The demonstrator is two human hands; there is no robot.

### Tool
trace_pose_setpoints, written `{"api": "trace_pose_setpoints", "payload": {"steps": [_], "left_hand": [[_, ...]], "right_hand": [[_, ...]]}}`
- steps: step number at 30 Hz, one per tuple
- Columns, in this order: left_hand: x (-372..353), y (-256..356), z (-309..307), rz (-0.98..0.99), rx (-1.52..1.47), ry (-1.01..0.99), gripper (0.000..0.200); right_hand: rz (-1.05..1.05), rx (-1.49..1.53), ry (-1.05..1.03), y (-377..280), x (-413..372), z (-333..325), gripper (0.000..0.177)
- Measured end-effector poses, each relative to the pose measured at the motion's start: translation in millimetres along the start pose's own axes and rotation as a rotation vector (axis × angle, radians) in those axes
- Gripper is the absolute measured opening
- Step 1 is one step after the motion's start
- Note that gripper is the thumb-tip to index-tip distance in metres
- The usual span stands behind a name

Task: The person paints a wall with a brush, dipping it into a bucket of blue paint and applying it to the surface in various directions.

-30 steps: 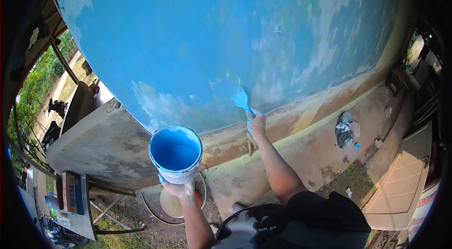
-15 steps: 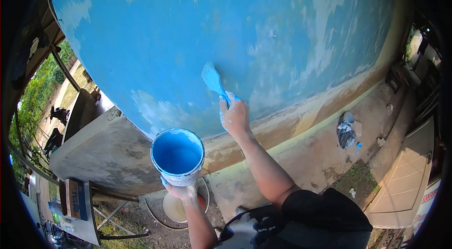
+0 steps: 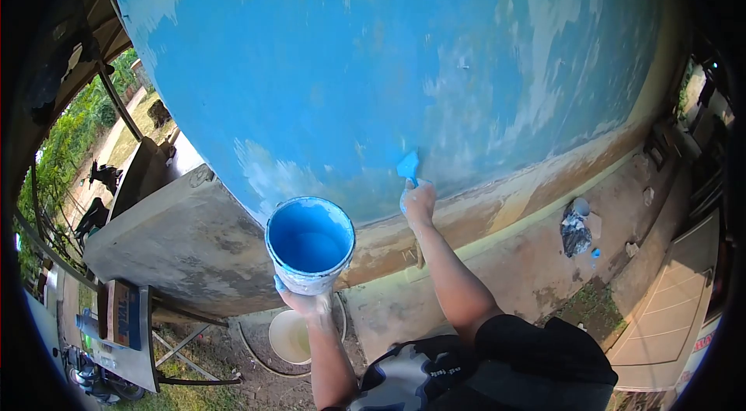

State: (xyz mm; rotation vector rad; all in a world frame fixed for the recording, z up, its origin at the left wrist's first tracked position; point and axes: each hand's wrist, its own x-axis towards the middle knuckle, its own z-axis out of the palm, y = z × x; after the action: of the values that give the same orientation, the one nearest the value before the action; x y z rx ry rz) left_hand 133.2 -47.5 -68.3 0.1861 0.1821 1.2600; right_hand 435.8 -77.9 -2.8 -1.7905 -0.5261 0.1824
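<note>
Blue-flecked, grasps a blue-coated paintbrush (image 3: 408,165) with the right grip (image 3: 420,201) at the blue-painted wall (image 3: 326,69). Toward eight o'clock, clasps a white plastic bucket (image 3: 308,280) with the left grip (image 3: 308,304).

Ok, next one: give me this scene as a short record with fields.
Left hand: holds up the bucket
Bucket contents: blue paint
Right hand: grips the brush
Brush position: at the wall's lower part
Wall: blue, with paler patches
Lower left: cardboard box on a table
Right side: crumpled plastic on the concrete
</note>
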Motion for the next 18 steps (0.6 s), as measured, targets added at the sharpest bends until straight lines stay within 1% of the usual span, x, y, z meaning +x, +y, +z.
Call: {"api": "trace_pose_setpoints", "payload": {"steps": [2, 3, 5, 8, 9, 10, 11, 13, 15, 17, 18], "left_hand": [[1, -5, 6, -0.015, -0.034, -0.015, 0.075], [-1, -8, 14, -0.020, -0.031, -0.015, 0.075], [-6, -11, 32, -0.080, -0.101, 0.016, 0.074], [5, -11, 12, -0.065, -0.053, -0.034, 0.072], [5, -12, 15, -0.063, -0.060, -0.033, 0.072], [3, -13, 21, -0.066, -0.071, -0.027, 0.072], [0, -15, 23, -0.069, -0.081, -0.019, 0.071], [-1, -15, 18, -0.067, -0.096, -0.012, 0.071], [6, -14, 12, -0.061, -0.110, -0.015, 0.071], [7, -11, -1, -0.031, -0.094, -0.018, 0.071], [4, -8, -2, -0.023, -0.095, -0.021, 0.071]], "right_hand": [[-0.265, -0.092, 0.032, -39, -3, 11, 0.025], [-0.261, -0.092, 0.036, -60, -7, 6, 0.025], [-0.377, -0.029, -0.087, -99, -17, -12, 0.027], [-0.398, -0.015, -0.120, -114, -17, -33, 0.026], [-0.403, -0.019, -0.122, -103, -11, -31, 0.026], [-0.328, 0.016, -0.091, -80, -3, -22, 0.027], [-0.251, 0.051, -0.060, -50, 4, -11, 0.028], [-0.187, 0.029, -0.073, 30, 18, 17, 0.028], [0.141, 0.255, -0.174, 76, 4, 29, 0.027], [0.170, 0.093, -0.085, 115, -13, 44, 0.028], [0.165, 0.097, -0.091, 113, -20, 49, 0.028]]}}
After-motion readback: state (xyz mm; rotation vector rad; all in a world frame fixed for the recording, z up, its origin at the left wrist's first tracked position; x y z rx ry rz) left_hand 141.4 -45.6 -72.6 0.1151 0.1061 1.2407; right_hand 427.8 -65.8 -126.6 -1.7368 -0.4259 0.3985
